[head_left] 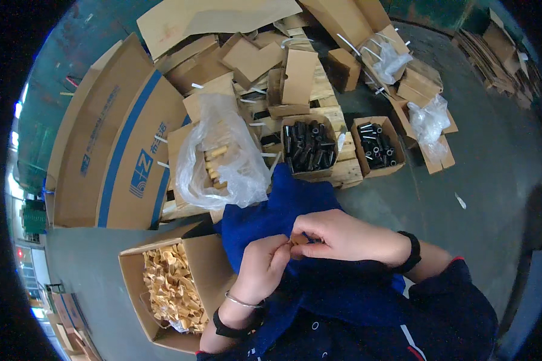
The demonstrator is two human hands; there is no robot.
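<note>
Above my lap, my left hand (262,268) and my right hand (336,236) meet with fingertips pinched together. Between them shows a small tan piece (299,240), mostly covered by the fingers, so its kind is unclear. Both hands are closed on it. Left of my knees stands an open carton (133,283) full of loose, curled tan pieces (171,289). Just beyond my lap, a clear plastic bag (247,174) lines a box, with several tan cylindrical pieces (217,162) inside.
Two open cartons hold short black tubes (310,144) and more black tubes (377,147). A wooden pallet (325,90) carries piled cardboard (253,57). A large printed carton (96,150) stands at left. Crumpled plastic (429,117) lies over opened cardboard at right.
</note>
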